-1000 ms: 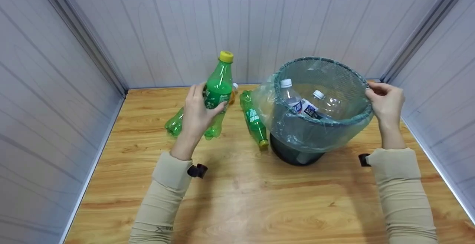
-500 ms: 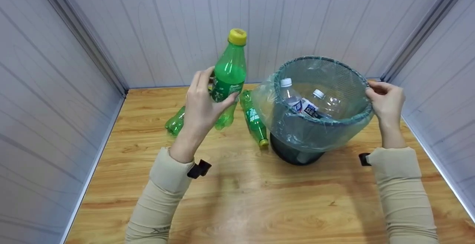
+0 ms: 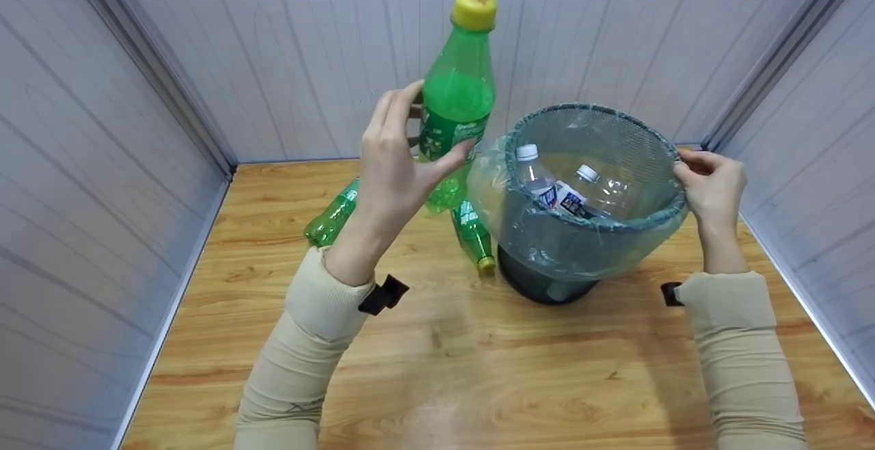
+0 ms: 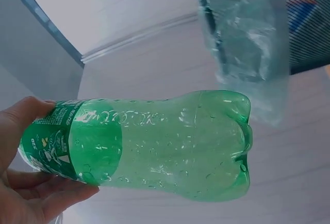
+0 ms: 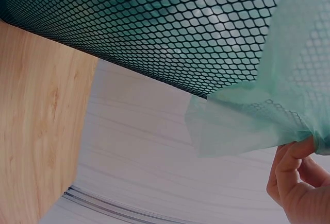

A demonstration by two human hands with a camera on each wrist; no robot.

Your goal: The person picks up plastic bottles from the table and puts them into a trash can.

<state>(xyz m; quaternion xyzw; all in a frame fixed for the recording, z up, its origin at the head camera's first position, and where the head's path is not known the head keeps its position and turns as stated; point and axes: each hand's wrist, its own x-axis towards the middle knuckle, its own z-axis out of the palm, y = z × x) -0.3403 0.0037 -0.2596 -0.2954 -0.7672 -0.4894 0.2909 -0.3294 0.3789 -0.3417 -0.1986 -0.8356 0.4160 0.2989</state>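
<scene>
Enclosed test booth, not a home: plain grey panel walls point(image 3: 205, 60) with metal corner strips point(image 3: 147, 60) box in a bare wooden tabletop point(image 3: 478, 368) on three sides.

A mesh bin point(image 3: 601, 231) lined with a plastic bag point(image 3: 489, 193) stands on the right half of the wooden table point(image 3: 437, 368); its mouth is open, with bare room above the two clear bottles point(image 3: 567, 190) inside. Two green bottles point(image 3: 472, 231) lie just left of the bin, narrowing that side. The near table is bare. Panel walls point(image 3: 102, 163) close in left, right and behind.
</scene>
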